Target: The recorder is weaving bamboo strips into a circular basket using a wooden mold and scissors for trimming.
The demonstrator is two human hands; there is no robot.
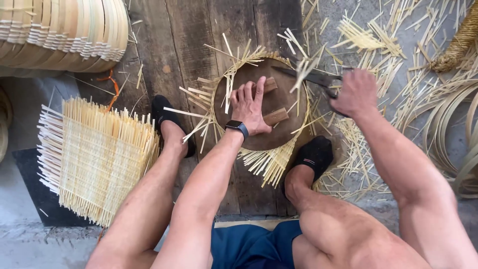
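My left hand (250, 105) presses flat on a round dark wooden disc (289, 97) that lies over a woven bamboo mat, whose strip ends (266, 162) stick out all around it. Two small wooden blocks (275, 116) sit on the disc beside my fingers. My right hand (354, 92) grips the handle of large dark shears (311, 77), whose blades reach over the disc's upper right edge among the strips. A dark watch (238, 126) is on my left wrist. My feet in black shoes (315, 155) rest on either side of the disc.
A stack of square woven bamboo mats (97, 157) lies at left. Curved bamboo hoops (64, 32) are stacked at top left. Cut bamboo slivers (371, 42) litter the ground at right, beside bent bamboo strips (455, 122) and a coil of rope (460, 42). Dark wooden planks (179, 45) lie underneath.
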